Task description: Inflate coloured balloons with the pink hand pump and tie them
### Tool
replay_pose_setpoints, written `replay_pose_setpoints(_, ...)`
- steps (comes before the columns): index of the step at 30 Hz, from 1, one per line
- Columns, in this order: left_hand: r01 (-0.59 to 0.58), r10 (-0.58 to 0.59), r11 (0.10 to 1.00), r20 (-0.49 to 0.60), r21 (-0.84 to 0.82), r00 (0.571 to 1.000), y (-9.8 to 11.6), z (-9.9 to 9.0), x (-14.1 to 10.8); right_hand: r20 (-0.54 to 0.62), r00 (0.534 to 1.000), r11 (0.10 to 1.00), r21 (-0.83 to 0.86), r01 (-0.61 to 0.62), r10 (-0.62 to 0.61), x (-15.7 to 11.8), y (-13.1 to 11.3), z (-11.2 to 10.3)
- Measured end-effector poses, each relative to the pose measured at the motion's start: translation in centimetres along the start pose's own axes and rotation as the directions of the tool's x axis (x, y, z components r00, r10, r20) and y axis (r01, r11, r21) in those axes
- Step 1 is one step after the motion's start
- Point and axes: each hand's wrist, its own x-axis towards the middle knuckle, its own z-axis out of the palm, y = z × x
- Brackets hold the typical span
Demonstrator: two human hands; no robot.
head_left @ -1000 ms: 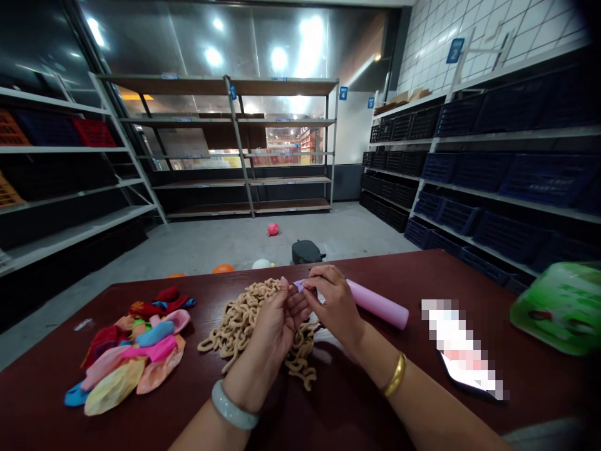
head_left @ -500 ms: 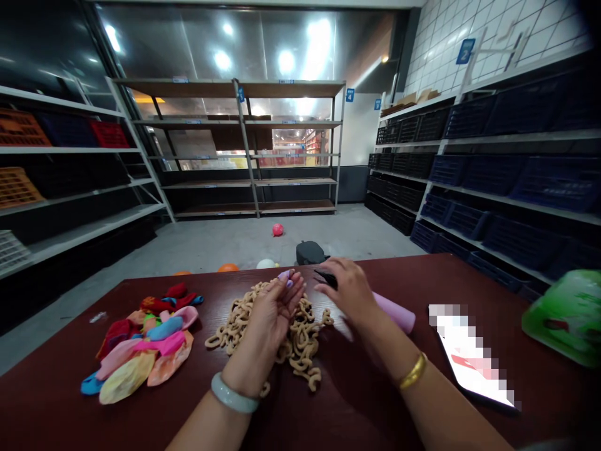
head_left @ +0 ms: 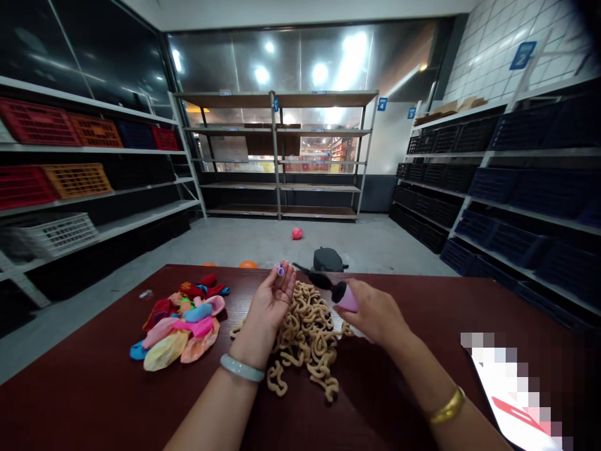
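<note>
My left hand is raised palm up over the table, thumb and fingers pinching a small purple balloon whose round mouth shows; most of it is hidden. To its right, my right hand is wrapped round the purple body of a balloon pump. The pump's black tapered nozzle points left, close to the left fingertips but seemingly apart from the balloon. Below both hands lies a heap of tan, curly rope-like pieces. A pile of deflated coloured balloons rests at the left.
On the dark red table a phone with a blurred screen lies at the right. Beyond are a dark bag-like object, a pink ball and an orange balloon. Shelves with crates line both sides.
My right hand has moved from the pump's black end to its purple body, and the nozzle now points at my left hand. The view has turned left; the left hand still pinches the balloon.
</note>
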Motion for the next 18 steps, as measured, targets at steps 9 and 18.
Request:
replay_pose_setpoints(9,-0.076,0.066,0.992,0.099,0.101,0.993,-1.2,0.1,-0.4,0.012,1.000,1.000,-0.002,0.025,-0.025,-0.6,-1.6,0.2)
replay_pose_setpoints(18,-0.261,0.235,0.921,0.122,0.290,0.964,-2.2,0.5,-1.0,-0.002,0.999,0.999,-0.009,0.037,-0.037,-0.7,-1.4,0.0)
